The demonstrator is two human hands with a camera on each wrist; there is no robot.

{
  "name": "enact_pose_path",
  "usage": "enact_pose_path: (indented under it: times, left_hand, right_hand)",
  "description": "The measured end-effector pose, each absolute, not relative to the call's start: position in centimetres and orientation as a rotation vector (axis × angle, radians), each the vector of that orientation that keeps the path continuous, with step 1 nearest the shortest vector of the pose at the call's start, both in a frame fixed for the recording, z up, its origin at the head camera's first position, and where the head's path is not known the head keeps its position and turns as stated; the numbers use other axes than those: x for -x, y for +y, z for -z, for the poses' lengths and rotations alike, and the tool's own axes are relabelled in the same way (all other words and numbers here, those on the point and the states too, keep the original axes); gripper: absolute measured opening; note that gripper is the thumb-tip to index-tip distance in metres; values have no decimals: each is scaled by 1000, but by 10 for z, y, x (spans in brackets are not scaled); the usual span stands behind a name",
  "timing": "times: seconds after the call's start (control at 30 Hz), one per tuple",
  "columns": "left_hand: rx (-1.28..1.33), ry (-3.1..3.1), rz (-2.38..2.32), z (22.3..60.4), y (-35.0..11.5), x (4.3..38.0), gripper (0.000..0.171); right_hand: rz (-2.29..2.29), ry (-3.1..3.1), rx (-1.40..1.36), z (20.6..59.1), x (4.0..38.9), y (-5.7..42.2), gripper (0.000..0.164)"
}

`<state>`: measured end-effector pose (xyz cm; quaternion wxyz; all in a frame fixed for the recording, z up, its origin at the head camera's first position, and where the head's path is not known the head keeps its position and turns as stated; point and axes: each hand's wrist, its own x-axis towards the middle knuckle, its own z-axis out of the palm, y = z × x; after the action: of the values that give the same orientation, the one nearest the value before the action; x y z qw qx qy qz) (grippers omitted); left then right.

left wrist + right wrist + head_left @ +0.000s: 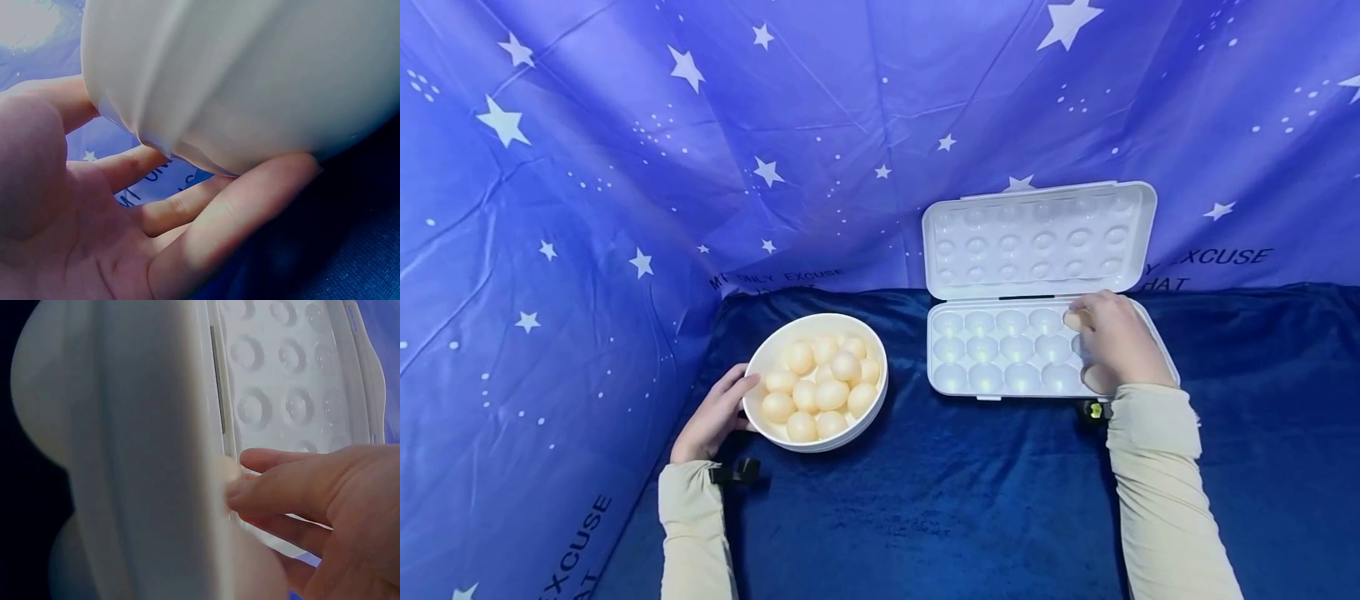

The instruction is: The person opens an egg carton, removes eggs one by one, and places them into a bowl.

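Note:
On the left of the head view a white bowl (pixel 775 354) holds several pale eggs (pixel 831 395). My left hand (pixel 715 414) grips its left side, the thumb at the rim and the other fingers around the outer wall (pixel 250 75). To the right lies a white plastic egg box (pixel 957 392) with rows of round cups. Over its far right cups, my right hand (pixel 1120 337) pinches an egg (pixel 1077 320) between thumb and fingertips. Another egg (pixel 1096 380) sits at the front row below that hand, which hides the rightmost cups.
The egg box's lid (pixel 1041 242) stands raised at the back, near a purple star-print curtain (pixel 850 108). Dark blue cloth (pixel 925 500) covers the table. A small black wrist camera (pixel 741 472) is strapped by the left sleeve.

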<state>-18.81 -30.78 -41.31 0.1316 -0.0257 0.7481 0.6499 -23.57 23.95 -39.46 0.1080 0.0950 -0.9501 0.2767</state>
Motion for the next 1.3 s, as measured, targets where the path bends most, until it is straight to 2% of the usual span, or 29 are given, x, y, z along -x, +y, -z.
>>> enact_pose_path:
  times: [0.13, 0.27, 0.6, 0.83, 1.3]
  left_hand:
    - [82, 2168, -1890, 414, -309, 189, 35]
    - [84, 2163, -1891, 414, -309, 190, 31]
    - [67, 2166, -1889, 413, -308, 189, 41]
    - [87, 2161, -1887, 414, -308, 190, 37]
    - [92, 2177, -1879, 413, -308, 190, 36]
  right_hand:
    - [-825, -2830, -262, 397, 237, 242, 32]
    - [-794, -2781, -317, 401, 240, 243, 30]
    - [-801, -2794, -249, 405, 242, 246, 36]
    - [-731, -2763, -318, 405, 245, 245, 29]
    - [-814, -2822, -218, 404, 246, 245, 34]
